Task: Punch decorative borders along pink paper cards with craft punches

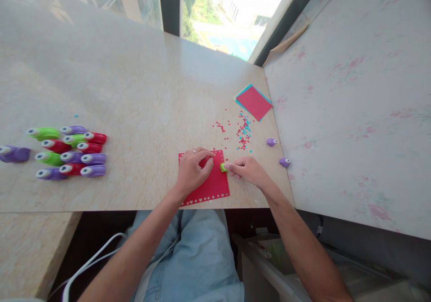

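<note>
A sheet of red paper point(214, 184) lies near the front edge of the counter, with small punched shapes such as hearts and stars along its borders. My left hand point(195, 170) rests on the upper left of the sheet, fingers bent and thumb apart from them. A ring shows on one finger. At the sheet's right edge, my right hand point(247, 169) pinches a small green craft punch point(223, 167) between thumb and fingers. The punch sits over the paper's edge; its underside is hidden.
Red and blue paper bits point(244, 131) are scattered beyond the sheet. A stack of coloured paper point(254, 103) lies further back. Two small purple punches point(271, 142) stand by the right wall. Several larger punches point(71, 157) are grouped at the left. A window point(229, 19) borders the counter.
</note>
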Action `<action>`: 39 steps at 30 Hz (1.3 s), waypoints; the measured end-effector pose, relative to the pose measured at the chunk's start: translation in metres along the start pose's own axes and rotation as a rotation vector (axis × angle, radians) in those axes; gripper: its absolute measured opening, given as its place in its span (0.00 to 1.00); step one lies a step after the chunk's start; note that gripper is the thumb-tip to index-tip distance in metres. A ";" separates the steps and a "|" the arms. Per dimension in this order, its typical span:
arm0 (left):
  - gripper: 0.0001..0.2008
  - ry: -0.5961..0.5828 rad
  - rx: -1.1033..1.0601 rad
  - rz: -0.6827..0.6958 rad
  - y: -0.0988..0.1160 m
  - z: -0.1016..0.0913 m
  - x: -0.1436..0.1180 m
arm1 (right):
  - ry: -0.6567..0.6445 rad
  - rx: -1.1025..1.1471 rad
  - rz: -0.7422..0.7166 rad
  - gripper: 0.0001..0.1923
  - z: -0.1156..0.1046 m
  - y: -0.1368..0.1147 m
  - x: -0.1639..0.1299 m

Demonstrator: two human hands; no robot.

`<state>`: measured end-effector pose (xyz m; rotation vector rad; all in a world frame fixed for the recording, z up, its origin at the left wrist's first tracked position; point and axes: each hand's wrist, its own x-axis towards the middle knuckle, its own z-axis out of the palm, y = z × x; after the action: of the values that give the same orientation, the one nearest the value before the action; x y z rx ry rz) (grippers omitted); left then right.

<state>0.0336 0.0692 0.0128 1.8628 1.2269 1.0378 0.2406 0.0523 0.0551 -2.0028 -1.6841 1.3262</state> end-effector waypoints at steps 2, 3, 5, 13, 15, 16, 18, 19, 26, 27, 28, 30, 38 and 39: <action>0.07 0.001 0.008 0.003 0.000 0.000 0.000 | -0.009 -0.018 0.004 0.24 -0.001 -0.001 0.001; 0.07 0.001 0.013 0.002 0.000 0.000 0.000 | -0.014 -0.016 0.000 0.24 -0.002 -0.002 0.001; 0.07 0.002 0.024 0.002 0.001 0.000 0.000 | -0.028 -0.006 -0.013 0.24 -0.002 -0.003 0.001; 0.08 -0.010 0.055 0.006 0.000 0.000 0.000 | -0.091 -0.016 -0.012 0.24 -0.004 -0.006 0.003; 0.08 -0.008 0.052 0.008 0.000 0.000 0.000 | -0.094 -0.020 -0.001 0.24 -0.005 -0.005 0.003; 0.08 -0.007 0.051 0.008 0.000 0.000 0.000 | -0.097 -0.018 0.006 0.24 -0.005 -0.005 0.004; 0.08 -0.002 0.046 0.007 -0.001 0.000 0.000 | -0.103 0.000 0.015 0.25 -0.004 -0.003 0.004; 0.08 0.001 0.042 0.007 -0.001 0.001 0.000 | -0.101 0.012 0.016 0.25 -0.004 -0.002 0.003; 0.07 0.003 0.012 0.005 0.000 0.001 0.000 | -0.018 0.039 -0.014 0.26 0.006 0.003 -0.002; 0.08 0.003 0.017 0.004 0.000 0.001 0.000 | -0.010 0.034 -0.021 0.26 0.007 0.004 -0.002; 0.08 0.002 0.024 0.002 -0.001 0.001 0.000 | -0.003 0.032 -0.030 0.27 0.008 0.004 -0.003; 0.08 0.000 0.035 -0.001 -0.001 0.001 0.000 | 0.010 0.042 -0.045 0.28 0.008 0.006 -0.004; 0.08 0.005 0.040 0.002 -0.003 0.002 -0.001 | 0.238 0.312 -0.107 0.29 0.012 0.012 -0.014; 0.08 0.005 0.041 -0.002 -0.003 0.002 -0.001 | 0.271 0.319 -0.131 0.27 0.014 0.013 -0.015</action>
<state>0.0340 0.0692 0.0084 1.8903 1.2611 1.0235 0.2397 0.0299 0.0463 -1.7652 -1.3600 1.1360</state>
